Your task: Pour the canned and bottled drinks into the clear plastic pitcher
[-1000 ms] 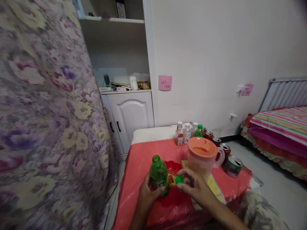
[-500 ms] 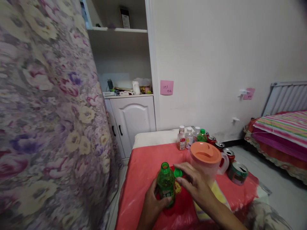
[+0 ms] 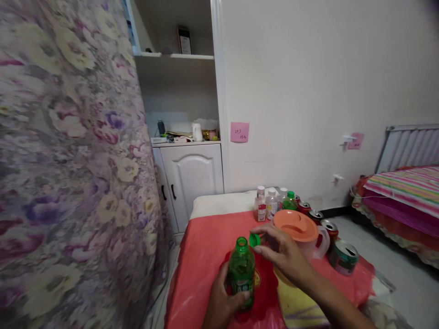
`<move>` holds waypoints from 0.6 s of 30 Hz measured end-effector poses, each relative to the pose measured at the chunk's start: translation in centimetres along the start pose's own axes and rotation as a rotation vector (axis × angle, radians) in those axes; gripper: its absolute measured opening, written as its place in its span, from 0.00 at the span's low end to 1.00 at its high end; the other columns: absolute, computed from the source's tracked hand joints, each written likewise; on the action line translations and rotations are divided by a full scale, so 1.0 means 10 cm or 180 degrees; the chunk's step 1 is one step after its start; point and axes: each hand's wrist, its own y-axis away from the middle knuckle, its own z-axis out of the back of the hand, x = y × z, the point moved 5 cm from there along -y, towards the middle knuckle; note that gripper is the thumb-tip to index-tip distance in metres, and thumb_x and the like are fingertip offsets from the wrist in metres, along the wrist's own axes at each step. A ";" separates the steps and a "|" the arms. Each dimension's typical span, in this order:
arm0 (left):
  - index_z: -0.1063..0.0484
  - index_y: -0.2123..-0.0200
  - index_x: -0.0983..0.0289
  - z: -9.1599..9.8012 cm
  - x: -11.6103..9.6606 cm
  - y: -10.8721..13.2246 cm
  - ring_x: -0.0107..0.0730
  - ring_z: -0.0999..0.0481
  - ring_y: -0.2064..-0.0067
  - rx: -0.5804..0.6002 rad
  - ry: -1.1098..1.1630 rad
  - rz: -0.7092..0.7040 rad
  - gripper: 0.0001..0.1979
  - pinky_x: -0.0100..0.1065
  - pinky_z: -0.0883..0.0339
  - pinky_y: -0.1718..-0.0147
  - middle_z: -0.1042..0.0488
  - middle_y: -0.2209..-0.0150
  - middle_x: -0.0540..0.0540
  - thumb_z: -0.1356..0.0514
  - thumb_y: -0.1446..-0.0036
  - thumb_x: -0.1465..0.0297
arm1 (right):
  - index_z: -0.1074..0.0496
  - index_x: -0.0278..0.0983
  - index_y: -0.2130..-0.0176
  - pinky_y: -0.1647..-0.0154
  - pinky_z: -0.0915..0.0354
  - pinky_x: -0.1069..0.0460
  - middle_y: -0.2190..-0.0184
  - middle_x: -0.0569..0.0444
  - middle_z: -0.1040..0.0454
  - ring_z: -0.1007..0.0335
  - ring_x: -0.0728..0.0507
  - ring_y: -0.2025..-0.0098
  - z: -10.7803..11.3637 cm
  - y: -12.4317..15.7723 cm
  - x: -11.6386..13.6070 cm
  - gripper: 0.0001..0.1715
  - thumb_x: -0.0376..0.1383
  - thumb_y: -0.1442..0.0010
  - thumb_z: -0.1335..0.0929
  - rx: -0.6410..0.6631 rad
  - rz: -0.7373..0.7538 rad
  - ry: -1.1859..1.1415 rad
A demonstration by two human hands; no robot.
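My left hand [image 3: 224, 294] is wrapped round the lower part of a green plastic bottle [image 3: 242, 269], which stands nearly upright with its mouth uncovered. Between thumb and fingers, my right hand [image 3: 279, 249] pinches a green bottle cap [image 3: 254, 240], just right of the bottle's neck and apart from it. Under the bottle lies a red tray [image 3: 265, 297] with a gold mark, partly hidden by my hands. Behind my right hand stands a pitcher with an orange lid [image 3: 295, 225]; the hand covers part of its body.
Several capped clear bottles [image 3: 272, 204] and another green bottle [image 3: 290, 201] stand at the table's back. Open drink cans [image 3: 344, 257] line the right side. A yellow cloth [image 3: 302, 304] lies at the front right. A floral curtain [image 3: 78, 183] hangs at left, beside a white cabinet [image 3: 194, 178].
My right hand and the cap have risen slightly relative to the bottle's mouth. The whole view has shifted a little, with the scene sitting lower in the picture.
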 end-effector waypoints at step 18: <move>0.32 0.43 0.63 -0.05 -0.06 0.01 0.52 0.25 0.46 0.0155 0.0015 -0.0079 0.40 0.42 0.33 0.48 0.22 0.48 0.59 0.27 0.61 0.60 | 0.24 0.45 0.50 0.58 0.32 0.49 0.57 0.52 0.23 0.28 0.45 0.60 0.00 -0.23 0.36 0.18 0.36 0.40 0.28 0.1052 0.0668 0.0862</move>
